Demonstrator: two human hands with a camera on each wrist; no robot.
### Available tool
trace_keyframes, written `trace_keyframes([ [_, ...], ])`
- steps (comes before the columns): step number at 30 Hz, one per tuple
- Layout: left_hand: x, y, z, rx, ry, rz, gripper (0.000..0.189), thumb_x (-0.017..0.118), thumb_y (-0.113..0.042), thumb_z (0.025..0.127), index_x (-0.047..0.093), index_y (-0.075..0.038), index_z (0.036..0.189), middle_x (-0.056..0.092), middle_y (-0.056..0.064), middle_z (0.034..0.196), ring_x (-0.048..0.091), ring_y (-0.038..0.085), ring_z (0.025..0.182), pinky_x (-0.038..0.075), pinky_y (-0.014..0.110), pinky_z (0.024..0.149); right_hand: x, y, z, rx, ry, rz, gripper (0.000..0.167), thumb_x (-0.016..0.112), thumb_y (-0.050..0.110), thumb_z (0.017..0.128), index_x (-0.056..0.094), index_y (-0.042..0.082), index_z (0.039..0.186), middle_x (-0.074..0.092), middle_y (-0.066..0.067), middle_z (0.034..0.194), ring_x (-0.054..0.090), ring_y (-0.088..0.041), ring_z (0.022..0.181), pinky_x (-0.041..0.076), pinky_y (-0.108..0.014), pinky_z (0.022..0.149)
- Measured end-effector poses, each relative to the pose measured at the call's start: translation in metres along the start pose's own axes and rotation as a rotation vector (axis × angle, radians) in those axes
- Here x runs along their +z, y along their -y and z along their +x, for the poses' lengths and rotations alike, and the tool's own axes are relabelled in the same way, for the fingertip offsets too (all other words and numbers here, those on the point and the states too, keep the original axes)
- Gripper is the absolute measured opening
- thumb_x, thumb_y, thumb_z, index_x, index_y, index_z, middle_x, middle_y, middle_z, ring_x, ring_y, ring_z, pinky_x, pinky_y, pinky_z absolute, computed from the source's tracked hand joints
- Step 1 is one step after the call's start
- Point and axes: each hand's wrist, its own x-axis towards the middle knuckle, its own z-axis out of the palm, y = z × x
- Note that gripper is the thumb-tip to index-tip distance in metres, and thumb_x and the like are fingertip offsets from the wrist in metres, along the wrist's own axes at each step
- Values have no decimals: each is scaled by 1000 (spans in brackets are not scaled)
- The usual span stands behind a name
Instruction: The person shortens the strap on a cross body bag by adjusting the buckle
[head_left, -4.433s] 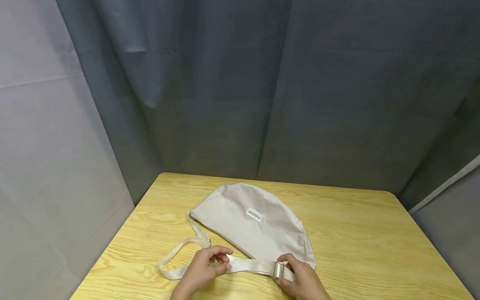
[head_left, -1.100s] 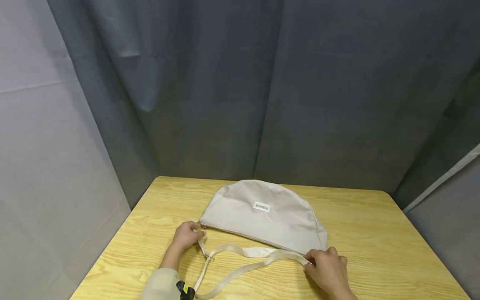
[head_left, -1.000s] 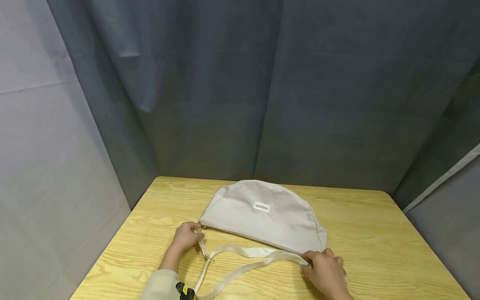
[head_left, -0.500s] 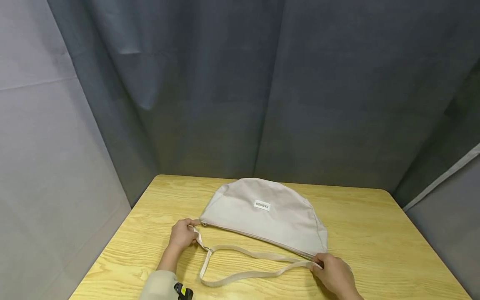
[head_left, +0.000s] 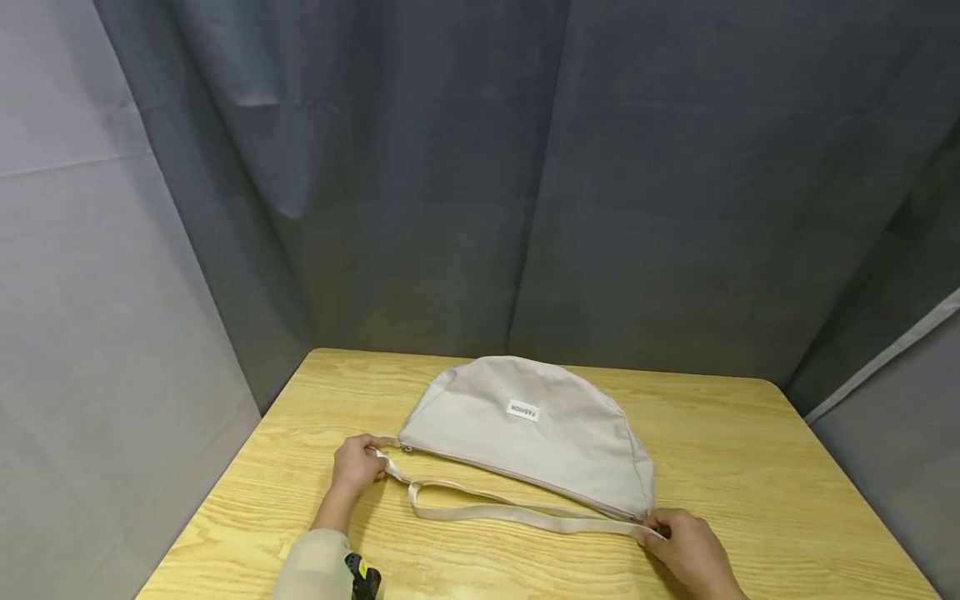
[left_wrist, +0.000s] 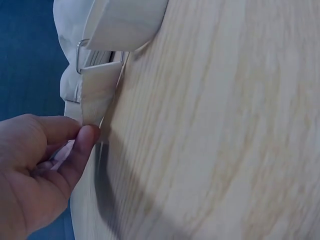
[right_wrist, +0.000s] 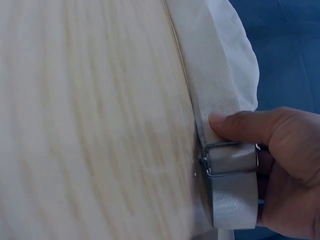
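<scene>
A pale beige half-moon bag (head_left: 525,450) lies flat, its straight zipped edge toward the person and a small white FASHION label (head_left: 522,410) upside down in the head view. Its strap (head_left: 517,513) stretches in a narrow loop just in front of that edge. At the bag's left corner my left hand (head_left: 357,463) pinches the strap between thumb and forefinger, close to a metal ring (left_wrist: 80,56) in the left wrist view. By the right corner my right hand (head_left: 692,547) grips the strap at its metal slider buckle (right_wrist: 231,160), thumb on top of the webbing.
The bag and strap lie on a wood-grain table (head_left: 750,483). Dark grey curtains (head_left: 420,183) hang behind it, with paler cloth panels (head_left: 90,333) at either side. A black device (head_left: 363,577) sits at the left wrist.
Over these seconds the bag has been turned straighter. Both hands have spread from the strap's middle to the bag's two corners, and the slack strap loop has been drawn taut and narrow.
</scene>
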Motion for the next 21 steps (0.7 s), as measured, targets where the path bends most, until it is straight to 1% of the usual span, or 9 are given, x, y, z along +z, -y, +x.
trace_keyframes([
  [3,0,-1,1,-10,14,-10,29,65,10,76,64,7,105,52,8,68,59,20,55,52,31,53,-4,-4,-1,10,31,53,13,75,17,78,64,13,72,51,4,63,42,-14,58,34,-28,53],
  [6,1,-1,2,-3,16,-9,30,65,9,76,64,6,106,51,8,68,58,19,54,52,31,52,-8,-8,-4,17,82,114,13,75,18,77,66,10,75,54,3,67,44,-15,61,37,-28,55],
  [10,4,0,7,-5,20,-39,34,63,9,78,62,7,112,50,8,70,59,20,57,52,30,54,-10,-11,-11,-15,155,164,14,74,20,79,66,9,77,54,2,67,44,-14,60,37,-26,53],
  [14,6,2,15,-23,24,-66,39,61,10,80,57,9,119,50,10,73,60,21,60,53,30,58,-9,-11,-14,-36,194,194,16,73,23,80,65,9,77,53,2,67,44,-13,59,37,-25,52],
  [18,7,4,23,-45,-2,-62,42,60,9,80,54,11,121,52,12,76,62,21,59,53,29,57,-8,-11,-14,-37,213,212,16,73,22,80,65,9,78,53,2,67,44,-14,59,37,-25,51],
  [21,7,5,27,-66,-31,-53,42,59,9,79,54,11,121,53,11,75,62,19,57,52,26,55,-7,-12,-13,-58,216,205,13,73,20,80,65,9,77,53,3,66,44,-12,58,36,-24,50],
])
